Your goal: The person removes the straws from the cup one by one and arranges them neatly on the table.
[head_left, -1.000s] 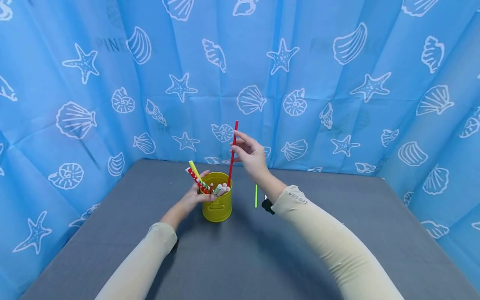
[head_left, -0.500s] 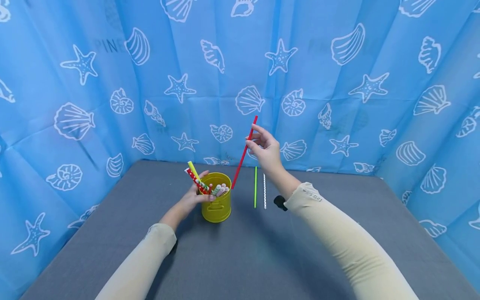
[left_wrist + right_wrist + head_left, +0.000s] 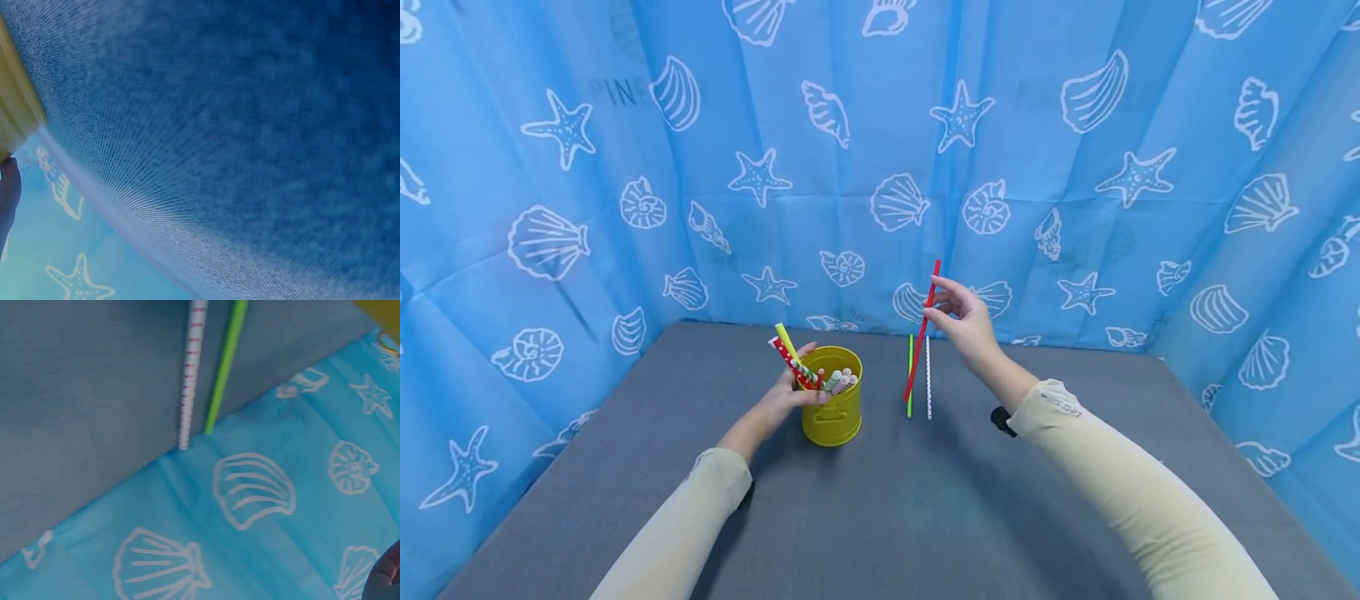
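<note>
Above the grey table [image 3: 880, 517], your right hand [image 3: 968, 327] pinches a red straw [image 3: 922, 330] near its top end; the straw hangs tilted, its lower tip over the green straw [image 3: 910, 375], which lies flat just beside a white patterned straw [image 3: 928, 377]. Your left hand [image 3: 786, 396] curls its fingers round the rim of the yellow cup [image 3: 835, 412], which stands upright and holds several more straws [image 3: 805, 367]

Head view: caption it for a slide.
Right hand holds a red straw over two straws on the table; left hand grips the yellow cup.
</note>
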`<state>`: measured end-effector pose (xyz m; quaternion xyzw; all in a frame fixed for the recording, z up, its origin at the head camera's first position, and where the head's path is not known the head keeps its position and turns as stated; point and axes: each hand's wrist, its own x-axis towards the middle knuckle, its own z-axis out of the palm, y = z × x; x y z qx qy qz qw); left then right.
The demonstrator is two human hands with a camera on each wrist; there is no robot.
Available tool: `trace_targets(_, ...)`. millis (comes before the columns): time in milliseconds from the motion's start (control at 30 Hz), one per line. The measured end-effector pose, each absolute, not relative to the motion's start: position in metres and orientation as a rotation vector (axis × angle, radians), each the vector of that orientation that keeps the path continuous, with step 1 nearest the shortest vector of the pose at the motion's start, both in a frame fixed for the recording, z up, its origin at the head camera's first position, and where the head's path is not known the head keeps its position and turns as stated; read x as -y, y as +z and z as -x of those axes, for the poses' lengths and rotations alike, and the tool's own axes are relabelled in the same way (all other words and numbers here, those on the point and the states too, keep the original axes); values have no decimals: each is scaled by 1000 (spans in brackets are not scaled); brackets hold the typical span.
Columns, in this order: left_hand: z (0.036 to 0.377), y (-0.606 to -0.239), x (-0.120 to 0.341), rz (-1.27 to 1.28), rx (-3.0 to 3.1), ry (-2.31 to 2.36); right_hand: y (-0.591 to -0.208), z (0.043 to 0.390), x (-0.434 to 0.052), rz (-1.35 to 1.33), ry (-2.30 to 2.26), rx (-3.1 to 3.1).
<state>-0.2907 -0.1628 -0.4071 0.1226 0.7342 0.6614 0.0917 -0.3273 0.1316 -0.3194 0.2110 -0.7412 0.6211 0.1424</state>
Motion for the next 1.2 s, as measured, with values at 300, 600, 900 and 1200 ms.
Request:
trace_targets(300,289,-406,163,-369,-2195,1944,-340,333,-155,-502,1752,2328)
trace_targets(600,290,-407,164,-376,-2184,1960,-356,337,-173,-466,1696,2453)
trace_targets(900,290,-406,166,-383,-2189,1947,-371,348,-187,-471,1693,2505)
trace_targets(1200,292,-408,166,-411,-2181,1971,-388,364,-189,-350,1733,2718)
